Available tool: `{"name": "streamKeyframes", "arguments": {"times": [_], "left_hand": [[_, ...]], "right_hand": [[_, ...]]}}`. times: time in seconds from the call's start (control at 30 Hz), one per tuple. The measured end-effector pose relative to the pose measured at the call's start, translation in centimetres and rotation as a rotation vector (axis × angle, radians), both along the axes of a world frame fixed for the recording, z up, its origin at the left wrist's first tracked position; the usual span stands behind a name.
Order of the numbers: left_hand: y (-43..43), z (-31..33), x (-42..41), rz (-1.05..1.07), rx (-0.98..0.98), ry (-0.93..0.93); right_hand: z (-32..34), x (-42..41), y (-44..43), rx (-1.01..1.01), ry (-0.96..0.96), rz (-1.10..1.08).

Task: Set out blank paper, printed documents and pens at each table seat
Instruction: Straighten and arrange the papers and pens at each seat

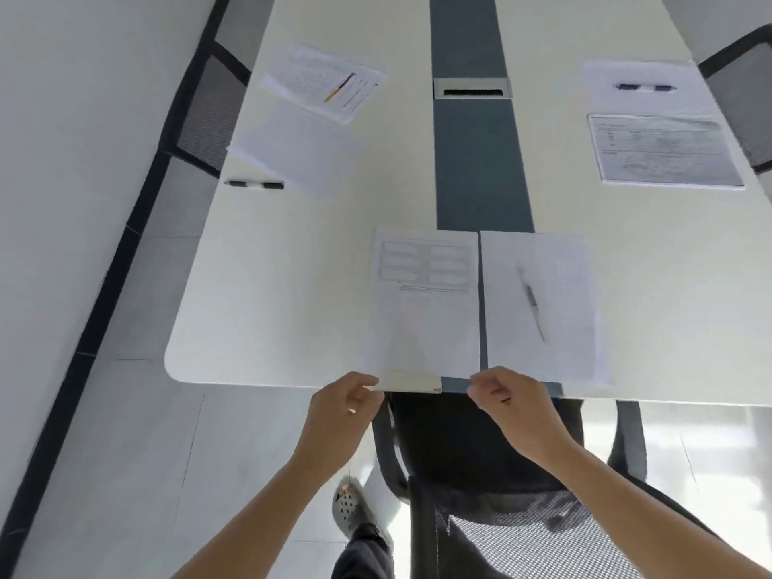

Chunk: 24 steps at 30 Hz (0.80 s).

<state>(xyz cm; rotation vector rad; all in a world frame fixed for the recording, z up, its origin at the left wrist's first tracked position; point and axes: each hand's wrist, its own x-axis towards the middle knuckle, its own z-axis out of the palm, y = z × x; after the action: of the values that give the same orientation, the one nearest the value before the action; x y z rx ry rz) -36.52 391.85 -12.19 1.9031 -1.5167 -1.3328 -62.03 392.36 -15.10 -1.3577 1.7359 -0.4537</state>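
Note:
At the near end of the white table [267, 311] a printed document [426, 302] lies beside a blank sheet [559, 286] that carries a grey pen [531, 302]. My left hand [340, 411] pinches the printed document's near left corner at the table edge. My right hand [511, 401] has curled fingers pinching its near right corner, right by the gap to the blank sheet. The view is a little blurred.
The left seat has printed pages [321, 83] with a yellow pen [339, 88], blank paper [292, 152] and a black pen [253, 184]. The right seat has blank paper with a pen [643, 87] and a printed sheet [664, 152]. A black chair [480, 453] stands below my hands.

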Motion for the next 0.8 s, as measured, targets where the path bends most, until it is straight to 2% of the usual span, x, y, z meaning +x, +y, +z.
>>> {"name": "streamKeyframes", "arguments": {"times": [0.33,0.53,0.67,0.8], "left_hand": [[15.6,2.9,17.8,0.439,0.095,0.234],[22.5,4.6,31.3,0.583,0.079,0.199],[24.6,6.1,38.0,0.721,-0.001,0.183],[23.3,5.6,41.6,0.822,-0.017,0.23]], "right_hand": [[3.9,17.9,6.9,0.052,-0.147,0.135],[5.1,31.3,9.4,0.091,-0.198,0.214],[7.4,38.5,9.1,0.049,-0.229,0.307],[8.5,42.9,6.7,0.014,-0.249,0.296]]}}
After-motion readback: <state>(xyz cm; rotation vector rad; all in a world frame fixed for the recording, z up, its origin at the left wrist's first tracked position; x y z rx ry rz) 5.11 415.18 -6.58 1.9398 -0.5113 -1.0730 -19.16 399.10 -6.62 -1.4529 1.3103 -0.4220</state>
